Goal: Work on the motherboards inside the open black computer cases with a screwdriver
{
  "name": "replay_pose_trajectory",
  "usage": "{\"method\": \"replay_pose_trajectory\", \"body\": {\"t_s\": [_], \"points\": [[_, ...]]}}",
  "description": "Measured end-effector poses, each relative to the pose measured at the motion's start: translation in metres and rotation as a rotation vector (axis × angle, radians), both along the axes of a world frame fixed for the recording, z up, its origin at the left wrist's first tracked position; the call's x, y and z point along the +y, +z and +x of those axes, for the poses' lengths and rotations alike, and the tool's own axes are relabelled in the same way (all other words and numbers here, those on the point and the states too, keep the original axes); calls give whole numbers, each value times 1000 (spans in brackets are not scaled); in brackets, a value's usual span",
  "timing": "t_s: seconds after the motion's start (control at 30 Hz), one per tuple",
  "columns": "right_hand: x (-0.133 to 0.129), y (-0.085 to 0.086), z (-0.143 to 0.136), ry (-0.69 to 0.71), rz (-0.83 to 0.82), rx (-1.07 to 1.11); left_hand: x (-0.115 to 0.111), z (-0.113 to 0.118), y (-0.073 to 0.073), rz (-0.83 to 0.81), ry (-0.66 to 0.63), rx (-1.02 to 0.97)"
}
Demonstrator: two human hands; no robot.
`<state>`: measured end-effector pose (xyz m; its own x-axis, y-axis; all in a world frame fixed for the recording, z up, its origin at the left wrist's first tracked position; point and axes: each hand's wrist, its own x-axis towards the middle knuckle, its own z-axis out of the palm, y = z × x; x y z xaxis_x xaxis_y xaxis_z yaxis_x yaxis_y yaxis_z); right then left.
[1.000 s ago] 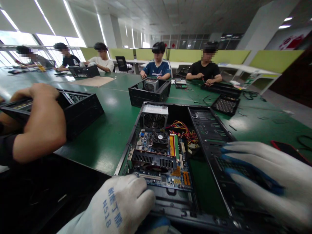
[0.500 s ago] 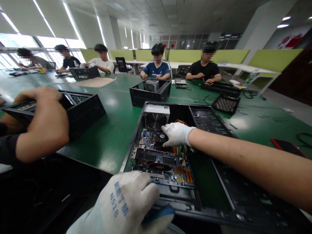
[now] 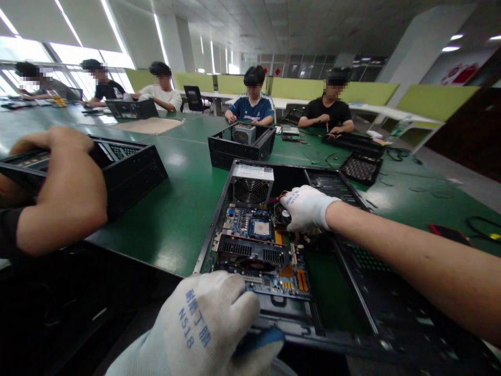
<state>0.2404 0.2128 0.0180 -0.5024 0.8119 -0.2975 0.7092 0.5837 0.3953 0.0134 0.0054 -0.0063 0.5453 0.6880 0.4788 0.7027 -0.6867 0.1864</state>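
The right grip (image 3: 307, 209) pinches the cooling fan (image 3: 280, 215) beside the bare processor (image 3: 261, 227) on the motherboard (image 3: 237, 223), and the left grip (image 3: 207, 324), its hold unclear, curls at the near edge of the open computer case (image 3: 301, 334), which lies on the green surface (image 3: 183, 209).

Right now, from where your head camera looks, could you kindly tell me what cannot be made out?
- Head view: much of the round black cooling fan, hidden by the white-gloved right hand.
- Head view: how the white-gloved left hand meets the open black metal computer case; its own back hides it.
- Head view: much of the second black case, hidden by a co-worker's bare arm and cut off at left.
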Motion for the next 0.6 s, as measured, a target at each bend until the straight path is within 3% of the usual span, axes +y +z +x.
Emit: {"method": "replay_pose_trajectory", "body": {"t_s": [0.17, 0.3, 0.43, 0.6], "points": [[4, -2, 7, -21, 26, -141, 1, 2, 6, 3, -13, 6], [6, -6, 6, -32, 24, -138, 3, 3, 1, 29, -9, -11], [5, 1, 14, 18, 21, 44, 4, 2, -3, 7, -6, -18], [-9, 27, 47, 80, -8, 363, 4, -1, 2, -56, -30, -86]]}}
